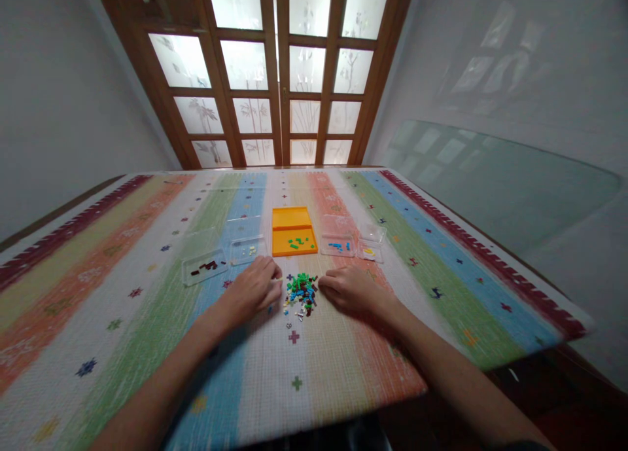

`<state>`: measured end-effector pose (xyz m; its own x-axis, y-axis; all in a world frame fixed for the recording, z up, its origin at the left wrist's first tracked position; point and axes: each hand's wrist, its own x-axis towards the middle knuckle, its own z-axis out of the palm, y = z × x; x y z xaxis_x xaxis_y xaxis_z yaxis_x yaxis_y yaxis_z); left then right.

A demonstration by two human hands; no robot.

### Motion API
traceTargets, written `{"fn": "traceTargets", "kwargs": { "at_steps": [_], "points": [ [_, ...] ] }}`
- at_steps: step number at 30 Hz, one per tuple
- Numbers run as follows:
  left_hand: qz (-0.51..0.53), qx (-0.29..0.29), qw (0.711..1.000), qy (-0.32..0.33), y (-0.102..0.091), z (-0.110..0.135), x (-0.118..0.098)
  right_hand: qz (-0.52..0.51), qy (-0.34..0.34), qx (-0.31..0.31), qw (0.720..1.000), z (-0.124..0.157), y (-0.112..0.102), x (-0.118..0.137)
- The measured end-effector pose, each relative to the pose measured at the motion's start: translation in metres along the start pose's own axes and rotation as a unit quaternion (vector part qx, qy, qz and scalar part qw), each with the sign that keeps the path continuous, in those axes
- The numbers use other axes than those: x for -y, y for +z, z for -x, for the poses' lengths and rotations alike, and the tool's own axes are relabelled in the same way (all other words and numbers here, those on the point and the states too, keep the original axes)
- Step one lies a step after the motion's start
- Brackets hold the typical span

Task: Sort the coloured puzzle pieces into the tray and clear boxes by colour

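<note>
A loose pile of small toy building bricks (301, 290), green, blue, dark brown and pale, lies on the striped tablecloth between my hands. My left hand (258, 284) is at the pile's left side, thumb and fingertips pinched together; a pale speck shows at the tips, too small to name. At the pile's right edge, my right hand (350, 287) rests low with its fingers curled together. Whatever its fingertips hold, if anything, is hidden. Beyond the pile lies an opened orange case (292, 219) with several green bricks (297, 243) in its near half.
Left of the case, one clear tray (185, 274) holds dark brown bricks and another clear tray (234, 258) holds pale ones. To its right, a clear tray (326, 250) contains blue bricks and a smaller tray (369, 257) yellow ones. The striped tablecloth (294, 398) covers the table.
</note>
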<state>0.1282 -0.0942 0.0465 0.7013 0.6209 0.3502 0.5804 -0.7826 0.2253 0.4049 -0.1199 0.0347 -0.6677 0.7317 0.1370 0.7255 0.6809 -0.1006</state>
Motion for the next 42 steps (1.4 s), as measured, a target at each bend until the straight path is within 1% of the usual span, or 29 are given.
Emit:
{"fn": "traceTargets", "kwargs": {
  "at_steps": [2,4,6,8,10,14,21,24,26,29,32,35,37,40,42],
  "points": [
    [-0.01,-0.039,0.998,-0.038,-0.009,-0.003,0.019,0.0,-0.002,-0.001,1.0,0.0,0.0,0.0],
    [-0.03,-0.061,0.995,-0.07,-0.013,-0.005,0.039,0.005,-0.002,0.0,1.0,0.0,0.0,-0.001],
    [-0.051,-0.074,0.991,-0.094,-0.011,-0.007,0.055,0.008,-0.003,0.001,1.0,0.0,0.0,-0.001],
    [-0.065,-0.081,0.988,-0.112,-0.007,-0.009,0.066,0.003,-0.007,0.0,1.0,0.0,-0.001,-0.001],
    [-0.074,-0.085,0.986,-0.124,-0.002,-0.011,0.071,-0.003,-0.01,-0.003,1.0,0.0,-0.001,-0.002],
    [-0.103,-0.096,0.981,-0.137,0.004,-0.014,0.075,-0.006,-0.01,-0.007,1.0,0.0,-0.001,-0.001],
    [-0.143,-0.088,0.977,-0.133,0.009,-0.011,0.081,-0.004,-0.007,-0.012,1.0,0.0,-0.002,-0.001],
    [-0.134,-0.09,0.978,-0.132,0.006,-0.011,0.079,0.0,-0.009,-0.01,1.0,-0.001,0.0,-0.002],
    [-0.119,-0.104,0.979,-0.128,0.003,-0.011,0.073,0.005,-0.007,-0.01,1.0,-0.001,0.001,-0.002],
    [-0.079,-0.128,0.983,-0.107,-0.002,-0.009,0.058,0.005,0.004,-0.018,1.0,-0.001,0.001,-0.002],
    [-0.029,-0.132,0.988,-0.072,-0.001,-0.006,0.039,-0.012,0.02,-0.051,0.998,-0.001,0.0,-0.001],
    [0.006,-0.099,0.994,-0.038,0.01,-0.001,0.024,-0.038,0.032,-0.084,0.995,-0.002,-0.001,0.0],
    [0.012,-0.056,0.998,-0.032,0.019,0.001,0.016,-0.052,0.033,-0.094,0.994,-0.004,0.0,-0.001],
    [0.0,0.02,0.999,-0.027,0.028,0.004,0.009,-0.083,0.029,-0.105,0.991,-0.008,0.005,-0.002],
    [-0.006,0.046,0.999,-0.02,0.03,0.004,0.007,-0.106,0.025,-0.111,0.988,-0.012,0.01,-0.002]
  ]
}}
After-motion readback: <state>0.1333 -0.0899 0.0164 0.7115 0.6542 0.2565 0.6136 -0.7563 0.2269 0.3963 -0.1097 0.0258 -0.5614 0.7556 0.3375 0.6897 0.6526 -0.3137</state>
